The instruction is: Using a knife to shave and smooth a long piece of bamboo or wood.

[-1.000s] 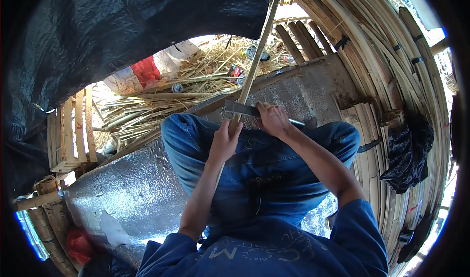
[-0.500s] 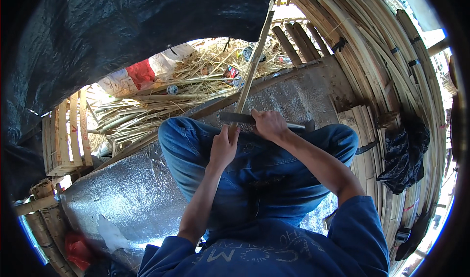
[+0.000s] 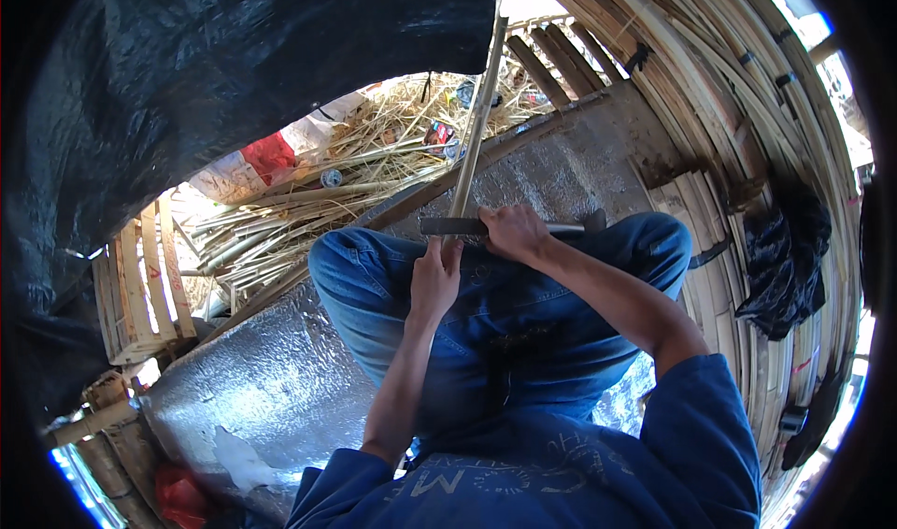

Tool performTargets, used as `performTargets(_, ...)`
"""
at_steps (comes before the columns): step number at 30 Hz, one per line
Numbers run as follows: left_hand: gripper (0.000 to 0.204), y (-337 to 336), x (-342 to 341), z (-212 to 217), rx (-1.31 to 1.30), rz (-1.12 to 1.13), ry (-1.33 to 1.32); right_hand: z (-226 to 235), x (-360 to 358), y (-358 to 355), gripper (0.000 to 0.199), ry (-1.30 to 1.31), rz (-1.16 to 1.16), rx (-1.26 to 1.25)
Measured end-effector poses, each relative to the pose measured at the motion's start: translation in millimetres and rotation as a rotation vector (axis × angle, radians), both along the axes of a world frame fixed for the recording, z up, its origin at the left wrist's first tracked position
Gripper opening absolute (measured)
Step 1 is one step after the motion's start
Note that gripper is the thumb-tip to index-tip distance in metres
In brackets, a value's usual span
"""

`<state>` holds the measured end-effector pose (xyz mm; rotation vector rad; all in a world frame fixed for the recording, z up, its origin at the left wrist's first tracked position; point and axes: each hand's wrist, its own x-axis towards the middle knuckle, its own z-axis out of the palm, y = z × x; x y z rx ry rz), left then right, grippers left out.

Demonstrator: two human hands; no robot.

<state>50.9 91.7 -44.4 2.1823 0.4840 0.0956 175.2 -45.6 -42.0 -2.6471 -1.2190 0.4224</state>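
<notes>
A long, narrow, straight strip of pale tan wood or bamboo (image 3: 476,122), greyish toward its far end, slants from the lap to just past twelve o'clock. The left hand (image 3: 435,281) is closed on its near end. Across it, just beyond those fingers, lies a flat, dark grey metal-bladed tool (image 3: 451,226), its handle toward three o'clock; the right hand (image 3: 516,234) grips its middle. Beneath are blue denim trousers (image 3: 364,295). Farther out, dry yellowish straw (image 3: 402,118) lies toward eleven, a pale slatted wooden crate (image 3: 140,286) at nine, and a crumpled black plastic bag (image 3: 790,267) at three.
</notes>
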Motion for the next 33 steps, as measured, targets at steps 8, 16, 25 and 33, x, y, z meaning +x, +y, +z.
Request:
performTargets(8, 0.033, -2, -6, 6, 0.027, -0.046, 0.041, -1, 37, -3, 0.030, 0.030, -0.197, -0.049)
performTargets(16, 0.033, -1, -4, 4, -0.012, -0.020, -0.030, 10, -7, -7, 0.066, -0.080, -0.064, 0.115)
performTargets(25, 0.035, 3, -1, 8, -0.084, 0.047, 0.034, 34, 25, -3, 0.061, 0.067, -0.105, 0.278)
performTargets(33, 0.039, 5, -1, 2, -0.214, 0.062, 0.084, 113, 95, -6, 0.043, 1.001, -0.289, 0.399)
